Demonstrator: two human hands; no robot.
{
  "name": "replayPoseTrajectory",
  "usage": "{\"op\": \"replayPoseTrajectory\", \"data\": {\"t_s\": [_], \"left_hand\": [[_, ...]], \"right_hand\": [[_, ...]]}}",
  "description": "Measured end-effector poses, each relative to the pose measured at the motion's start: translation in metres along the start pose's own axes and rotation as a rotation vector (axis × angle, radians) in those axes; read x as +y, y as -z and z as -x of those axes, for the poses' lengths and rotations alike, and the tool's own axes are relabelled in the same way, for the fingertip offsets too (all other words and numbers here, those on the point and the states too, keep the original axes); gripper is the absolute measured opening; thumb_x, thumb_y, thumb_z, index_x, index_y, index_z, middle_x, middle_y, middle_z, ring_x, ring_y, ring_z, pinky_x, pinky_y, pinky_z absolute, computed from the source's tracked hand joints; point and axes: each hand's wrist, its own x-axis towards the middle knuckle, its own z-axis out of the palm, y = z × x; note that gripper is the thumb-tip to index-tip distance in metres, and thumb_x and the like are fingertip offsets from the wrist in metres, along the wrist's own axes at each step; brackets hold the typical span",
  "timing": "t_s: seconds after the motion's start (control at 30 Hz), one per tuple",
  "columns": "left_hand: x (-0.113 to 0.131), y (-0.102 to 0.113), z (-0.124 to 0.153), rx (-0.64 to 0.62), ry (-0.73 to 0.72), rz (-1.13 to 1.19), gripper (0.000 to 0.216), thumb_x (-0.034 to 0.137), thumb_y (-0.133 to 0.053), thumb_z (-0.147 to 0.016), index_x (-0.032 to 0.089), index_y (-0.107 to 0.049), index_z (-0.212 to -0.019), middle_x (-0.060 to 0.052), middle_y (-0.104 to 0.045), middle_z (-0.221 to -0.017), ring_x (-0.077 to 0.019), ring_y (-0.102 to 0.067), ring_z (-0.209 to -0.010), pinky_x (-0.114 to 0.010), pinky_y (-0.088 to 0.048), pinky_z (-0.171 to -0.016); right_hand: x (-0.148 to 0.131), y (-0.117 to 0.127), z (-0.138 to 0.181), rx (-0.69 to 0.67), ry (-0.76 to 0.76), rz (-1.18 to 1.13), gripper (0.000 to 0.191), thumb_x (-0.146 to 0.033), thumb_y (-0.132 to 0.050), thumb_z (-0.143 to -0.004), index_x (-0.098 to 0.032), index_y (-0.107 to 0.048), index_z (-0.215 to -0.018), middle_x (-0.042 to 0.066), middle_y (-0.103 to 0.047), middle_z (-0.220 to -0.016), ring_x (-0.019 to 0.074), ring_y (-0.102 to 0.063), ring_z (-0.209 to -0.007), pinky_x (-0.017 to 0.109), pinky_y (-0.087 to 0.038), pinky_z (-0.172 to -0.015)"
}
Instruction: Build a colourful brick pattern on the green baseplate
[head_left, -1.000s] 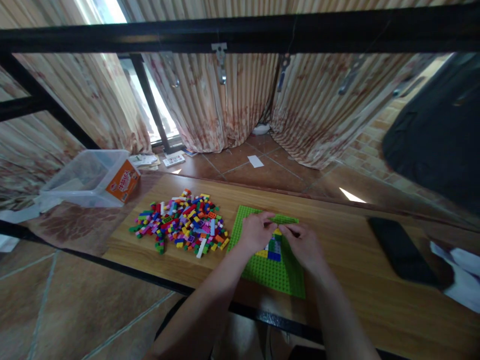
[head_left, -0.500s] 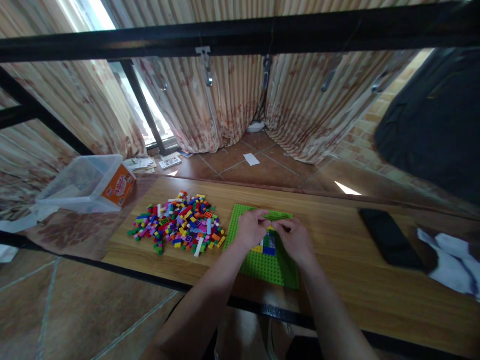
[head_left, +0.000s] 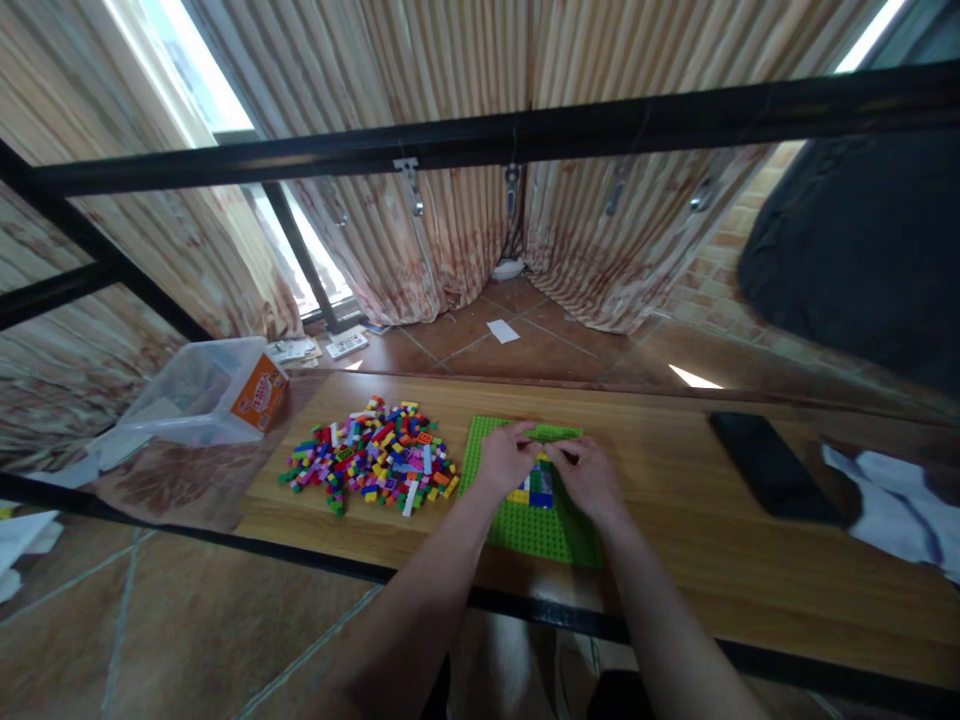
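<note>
A green studded baseplate [head_left: 517, 535] lies on the wooden table. Blue, yellow and white toy building bricks [head_left: 540, 499] are set together near its middle. My left hand [head_left: 508, 458] comes in over the plate from the left, fingers bent inward. From the other side my right hand [head_left: 589, 473] meets it, thumb and fingers drawn together. Between the fingertips of both hands a bit of a yellow building brick [head_left: 543, 456] shows, low over the other bricks. The fingers hide most of it, and the far part of the build.
Left of the plate is a heap of loose multicoloured bricks [head_left: 375, 455]. A clear plastic bin [head_left: 202, 395] with an orange label stands beyond the table's left end. To the right lie a black phone-like slab [head_left: 772, 465] and crumpled white paper [head_left: 892, 510]. A black bar [head_left: 465, 150] crosses ahead.
The camera view has tilted and shifted slightly, so the bar sits lower and the heap further right. Both hands stay together over the same spot on the plate.
</note>
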Motion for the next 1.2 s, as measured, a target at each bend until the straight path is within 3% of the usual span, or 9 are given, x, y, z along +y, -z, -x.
{"op": "replayPoseTrajectory", "data": {"t_s": [0.27, 0.4, 0.53, 0.93, 1.1, 1.2], "left_hand": [[0.006, 0.005, 0.01, 0.016, -0.003, -0.064, 0.035, 0.021, -0.063, -0.081, 0.022, -0.071, -0.115, -0.002, -0.078, -0.099, -0.0178, -0.071, -0.095, -0.029, -0.052, -0.096], [0.006, 0.005, 0.014, 0.031, -0.109, -0.143, 0.037, 0.021, -0.054, -0.087, 0.02, -0.068, -0.121, -0.004, -0.077, -0.101, -0.0192, -0.069, -0.097, -0.032, -0.049, -0.099], [0.003, 0.001, 0.019, 0.09, -0.166, -0.156, 0.036, 0.02, -0.056, -0.086, 0.019, -0.067, -0.12, -0.003, -0.078, -0.095, -0.023, -0.066, -0.101, -0.039, -0.044, -0.104], [0.001, -0.003, 0.019, 0.122, -0.164, -0.065, 0.038, 0.021, -0.063, -0.084, 0.017, -0.064, -0.122, -0.003, -0.077, -0.093, -0.0203, -0.066, -0.096, -0.037, -0.043, -0.104], [0.015, 0.006, 0.032, 0.152, -0.132, -0.122, 0.042, 0.025, -0.064, -0.085, 0.013, -0.06, -0.125, -0.007, -0.076, -0.096, -0.0234, -0.064, -0.1, -0.037, -0.048, -0.099], [0.026, 0.021, 0.048, 0.231, -0.223, -0.161, 0.044, 0.031, -0.061, -0.088, 0.013, -0.057, -0.127, -0.01, -0.073, -0.106, -0.0255, -0.062, -0.105, -0.039, -0.048, -0.099]], "right_hand": [[0.009, 0.001, 0.001, -0.016, 0.039, 0.075, 0.046, -0.048, -0.04, -0.089, -0.019, -0.073, -0.076, 0.011, -0.066, -0.082, 0.0246, -0.062, -0.083, 0.038, -0.047, -0.081], [0.017, -0.005, -0.002, 0.011, 0.059, 0.137, 0.048, -0.052, -0.041, -0.085, -0.018, -0.074, -0.084, 0.014, -0.068, -0.089, 0.0285, -0.061, -0.089, 0.044, -0.046, -0.085], [0.02, -0.008, -0.002, 0.032, 0.019, 0.135, 0.047, -0.056, -0.044, -0.082, -0.019, -0.073, -0.083, 0.014, -0.069, -0.089, 0.0295, -0.062, -0.088, 0.045, -0.047, -0.084], [0.023, -0.005, -0.002, 0.002, -0.027, 0.038, 0.044, -0.056, -0.051, -0.081, -0.02, -0.075, -0.087, 0.015, -0.07, -0.095, 0.0302, -0.063, -0.088, 0.045, -0.048, -0.082], [0.023, -0.006, -0.002, 0.002, 0.006, 0.044, 0.047, -0.057, -0.049, -0.08, -0.019, -0.076, -0.087, 0.013, -0.07, -0.092, 0.0295, -0.064, -0.088, 0.046, -0.048, -0.083], [0.021, -0.007, -0.003, 0.016, 0.024, 0.026, 0.047, -0.057, -0.048, -0.08, -0.019, -0.076, -0.084, 0.013, -0.07, -0.091, 0.0287, -0.064, -0.087, 0.045, -0.049, -0.082]]}}
